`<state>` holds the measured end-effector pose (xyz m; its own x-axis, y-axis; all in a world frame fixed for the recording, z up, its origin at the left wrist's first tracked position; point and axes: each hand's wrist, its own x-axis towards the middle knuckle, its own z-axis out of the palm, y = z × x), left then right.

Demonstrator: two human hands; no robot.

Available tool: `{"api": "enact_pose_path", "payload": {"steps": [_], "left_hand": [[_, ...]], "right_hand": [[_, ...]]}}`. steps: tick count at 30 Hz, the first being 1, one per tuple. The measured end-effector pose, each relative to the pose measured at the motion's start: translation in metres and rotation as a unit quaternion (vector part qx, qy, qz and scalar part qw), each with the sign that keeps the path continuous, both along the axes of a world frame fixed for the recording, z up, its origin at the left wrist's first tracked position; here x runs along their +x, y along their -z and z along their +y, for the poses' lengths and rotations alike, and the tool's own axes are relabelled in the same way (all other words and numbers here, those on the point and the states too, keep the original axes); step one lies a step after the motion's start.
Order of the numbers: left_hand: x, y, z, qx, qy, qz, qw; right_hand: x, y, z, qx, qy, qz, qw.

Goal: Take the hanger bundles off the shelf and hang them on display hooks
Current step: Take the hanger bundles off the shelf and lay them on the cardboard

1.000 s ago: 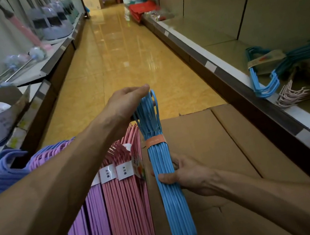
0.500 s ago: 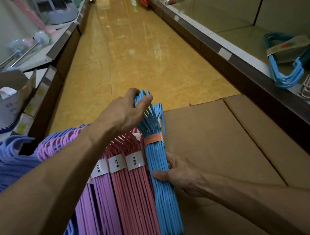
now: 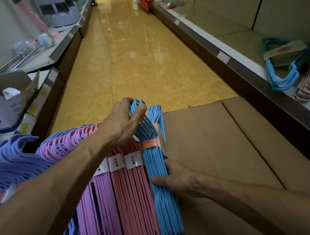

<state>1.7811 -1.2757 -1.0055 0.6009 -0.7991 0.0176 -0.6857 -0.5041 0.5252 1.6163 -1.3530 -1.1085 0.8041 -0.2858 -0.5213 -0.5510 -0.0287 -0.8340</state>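
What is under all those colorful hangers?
The hanger bundles stand on a big brown cardboard box. Its flaps are shut, so what's inside is hidden. Both hands hold the blue bundle: left hand at the hooks, right hand lower down.

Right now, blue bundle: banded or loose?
Banded. An orange band wraps the blue bundle below its hooks; both hands grip it.

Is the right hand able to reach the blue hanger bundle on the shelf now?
Probably not yet: the right hand is gripping the blue bundle on the cardboard box. Nothing blocks the shelf bundle itself.
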Motion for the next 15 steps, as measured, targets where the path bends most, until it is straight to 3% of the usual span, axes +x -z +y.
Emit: {"api": "enact_pose_path", "payload": {"steps": [5, 8, 12, 15], "left_hand": [[0.005, -0.007, 0.0, 0.037, 0.0, 0.007, 0.999], [-0.002, -0.018, -0.009, 0.07, -0.008, -0.065, 0.995], [-0.026, -0.039, -0.029, 0.026, 0.004, -0.132, 0.991], [-0.053, -0.05, -0.05, -0.026, 0.075, -0.156, 0.984]], "right_hand": [[-0.025, -0.022, -0.025, -0.041, 0.016, 0.014, 0.999], [-0.052, -0.045, -0.06, -0.069, 0.057, 0.004, 0.996], [-0.097, -0.077, -0.113, -0.103, 0.108, -0.011, 0.989], [-0.133, -0.091, -0.146, -0.106, 0.155, -0.026, 0.982]]}}
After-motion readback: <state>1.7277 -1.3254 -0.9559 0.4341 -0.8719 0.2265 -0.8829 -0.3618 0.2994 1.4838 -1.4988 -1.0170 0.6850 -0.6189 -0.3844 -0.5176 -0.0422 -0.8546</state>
